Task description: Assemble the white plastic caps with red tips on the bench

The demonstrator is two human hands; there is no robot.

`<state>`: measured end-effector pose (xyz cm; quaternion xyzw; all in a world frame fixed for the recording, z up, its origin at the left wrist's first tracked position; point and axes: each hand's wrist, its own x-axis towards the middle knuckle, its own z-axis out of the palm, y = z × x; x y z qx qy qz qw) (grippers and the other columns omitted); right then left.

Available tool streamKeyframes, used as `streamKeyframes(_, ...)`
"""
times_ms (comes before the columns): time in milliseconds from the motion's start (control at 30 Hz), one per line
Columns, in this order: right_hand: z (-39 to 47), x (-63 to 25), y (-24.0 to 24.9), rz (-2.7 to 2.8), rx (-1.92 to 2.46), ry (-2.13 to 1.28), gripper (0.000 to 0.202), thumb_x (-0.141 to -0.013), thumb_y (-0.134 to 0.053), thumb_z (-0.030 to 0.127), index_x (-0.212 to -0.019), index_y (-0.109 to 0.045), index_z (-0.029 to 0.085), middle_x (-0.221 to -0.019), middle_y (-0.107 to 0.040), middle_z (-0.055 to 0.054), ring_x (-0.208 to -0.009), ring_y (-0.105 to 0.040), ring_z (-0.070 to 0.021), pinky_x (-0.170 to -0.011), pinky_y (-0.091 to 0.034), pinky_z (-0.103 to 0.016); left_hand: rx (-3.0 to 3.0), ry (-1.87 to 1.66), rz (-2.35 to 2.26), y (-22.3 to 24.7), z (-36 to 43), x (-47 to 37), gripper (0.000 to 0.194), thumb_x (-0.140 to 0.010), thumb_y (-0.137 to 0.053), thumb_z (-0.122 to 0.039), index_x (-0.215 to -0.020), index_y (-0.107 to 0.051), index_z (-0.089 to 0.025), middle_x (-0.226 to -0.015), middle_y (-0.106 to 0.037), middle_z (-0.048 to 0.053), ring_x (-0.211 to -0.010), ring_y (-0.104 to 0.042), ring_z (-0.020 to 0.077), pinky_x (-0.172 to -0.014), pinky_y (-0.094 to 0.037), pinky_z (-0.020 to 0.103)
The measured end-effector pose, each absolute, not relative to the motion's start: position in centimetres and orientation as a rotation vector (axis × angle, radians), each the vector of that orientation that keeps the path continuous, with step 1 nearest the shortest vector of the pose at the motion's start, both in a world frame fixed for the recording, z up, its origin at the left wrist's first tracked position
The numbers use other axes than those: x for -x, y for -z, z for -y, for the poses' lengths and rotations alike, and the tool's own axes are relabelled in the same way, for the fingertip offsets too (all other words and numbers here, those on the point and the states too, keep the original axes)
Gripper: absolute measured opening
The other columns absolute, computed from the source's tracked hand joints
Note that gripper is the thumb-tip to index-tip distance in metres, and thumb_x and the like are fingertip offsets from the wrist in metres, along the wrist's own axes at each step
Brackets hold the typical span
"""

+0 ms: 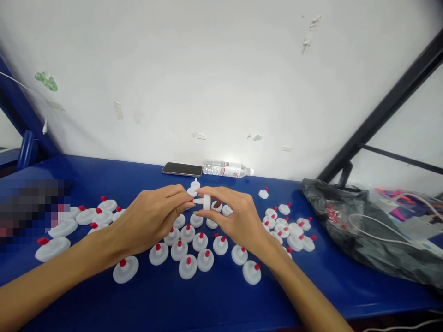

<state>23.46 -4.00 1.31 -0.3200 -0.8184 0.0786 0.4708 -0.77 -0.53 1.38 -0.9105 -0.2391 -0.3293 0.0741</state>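
A blue desk (214, 295) runs along a white wall, strewn with white caps with red tips (188, 266) standing nozzle-up, most in a loose cluster below the hands and more to either side. Both hands meet above the middle of that cluster. The right hand (238, 221) pinches a white cap (206, 202) turned on its side, so its nozzle axis lies level and points left, straight at the left hand (152, 219). The left hand's fingertips are closed on something small and red at the nozzle's end (too small to name surely). The two hands are equally near the cap, one on each end. A phone (182, 169) and a water bottle (226, 169) lie by the wall; a dark plastic bag (346, 221) sits at right.
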Motion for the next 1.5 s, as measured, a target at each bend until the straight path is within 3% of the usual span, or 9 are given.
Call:
streamKeyframes(200, 3.9, -23.4, -0.5, 2.032, 0.792, -0.136, 0.040, -0.099, -0.082, 0.029, -0.138, -0.075, 0.020, -0.118, -0.086, -0.007, -0.092, -0.082, -0.0202, -0.087, -0.066, -0.030, 2.651, 0.968, 0.645, -1.4, 0.3, 0.8, 0.029, -0.112, -0.040, -0.015, -0.096, -0.063, -0.020, -0.083, -0.073, 0.002, -0.070, -0.067, 0.0164, -0.056, -0.042, 0.028)
streamKeyframes(367, 4.0, -23.4, -0.3, 2.055, 0.801, -0.153, 0.039, -0.102, -0.079, 0.028, -0.139, -0.074, 0.016, -0.116, -0.086, -0.009, -0.102, -0.083, -0.0227, -0.090, -0.065, -0.029, 2.580, 0.954, 0.608, -1.2, 0.4, 1.0, 0.031, -0.098, -0.040, 0.002, -0.098, -0.060, -0.022, -0.078, -0.069, -0.002, -0.065, -0.059, 0.0154, -0.054, -0.037, 0.029)
streamKeyframes(533, 4.1, -23.1, -0.2, 2.040, 0.789, -0.200, 0.036, -0.103, -0.077, 0.029, -0.137, -0.074, 0.017, -0.105, -0.087, -0.007, -0.089, -0.083, -0.0205, -0.083, -0.064, -0.028, 2.513, 0.947, 0.589, -1.1, 0.6, 1.0, 0.037, -0.087, -0.041, 0.008, -0.097, -0.057, -0.023, -0.074, -0.065, -0.004, -0.063, -0.057, 0.0151, -0.053, -0.034, 0.029)
streamKeyframes(700, 4.4, -22.7, -0.2, 2.030, 0.840, -0.229, 0.033, -0.106, -0.073, 0.037, -0.133, -0.076, 0.018, -0.096, -0.086, -0.005, -0.079, -0.079, -0.0183, -0.076, -0.061, -0.028, 2.472, 0.908, 0.566, -1.4, 0.9, 1.1, 0.046, -0.074, -0.042, 0.014, -0.096, -0.056, -0.024, -0.079, -0.071, -0.004, -0.067, -0.064, 0.0148, -0.054, -0.036, 0.028)
streamKeyframes(1000, 4.6, -22.3, -1.1, 2.024, 0.911, -0.377, 0.035, -0.106, -0.072, 0.042, -0.126, -0.079, 0.014, -0.082, -0.080, -0.001, -0.060, -0.067, -0.0128, -0.062, -0.053, -0.024, 2.448, 0.909, 0.542, -1.3, 0.9, 1.1, 0.044, -0.077, -0.041, 0.014, -0.092, -0.058, -0.023, -0.077, -0.069, -0.004, -0.066, -0.061, 0.0149, -0.054, -0.037, 0.029)
streamKeyframes(1133, 4.6, -22.5, -1.9, 2.025, 0.946, -0.467, 0.029, -0.102, -0.078, 0.040, -0.124, -0.079, 0.020, -0.082, -0.078, 0.003, -0.064, -0.067, -0.0121, -0.064, -0.053, -0.024, 2.507, 0.903, 0.553, -1.8, 0.9, 0.9, 0.034, -0.093, -0.042, 0.007, -0.089, -0.060, -0.021, -0.076, -0.067, -0.002, -0.066, -0.060, 0.0154, -0.054, -0.038, 0.029)
streamKeyframes(1300, 4.2, -23.8, -2.9, 2.039, 0.926, -0.315, 0.025, -0.098, -0.082, 0.033, -0.120, -0.076, 0.023, -0.117, -0.080, -0.003, -0.098, -0.074, -0.0179, -0.085, -0.059, -0.029, 2.604, 0.936, 0.743, -1.7, 0.6, 0.6, 0.027, -0.114, -0.046, -0.029, -0.109, -0.070, -0.019, -0.092, -0.076, 0.003, -0.083, -0.068, 0.0202, -0.061, -0.049, 0.031)
streamKeyframes(1400, 3.6, -25.5, -3.3, 1.991, 1.051, -0.157, 0.027, -0.104, -0.075, 0.032, -0.129, -0.073, 0.026, -0.119, -0.079, -0.004, -0.092, -0.073, -0.0183, -0.090, -0.059, -0.034, 2.670, 0.906, 0.913, -0.8, -0.1, 0.7, 0.037, -0.116, -0.042, -0.037, -0.128, -0.072, -0.019, -0.115, -0.080, 0.009, -0.106, -0.073, 0.0254, -0.076, -0.059, 0.036)
streamKeyframes(1500, 2.9, -27.4, -3.4, 1.931, 1.227, -0.020, 0.023, -0.108, -0.065, 0.033, -0.129, -0.072, 0.027, -0.122, -0.079, -0.006, -0.094, -0.073, -0.0213, -0.094, -0.057, -0.039, 2.759, 0.805, 1.054, 0.4, -1.2, 1.1, 0.048, -0.116, -0.039, -0.047, -0.140, -0.072, -0.022, -0.139, -0.077, 0.012, -0.132, -0.068, 0.0310, -0.102, -0.061, 0.046)
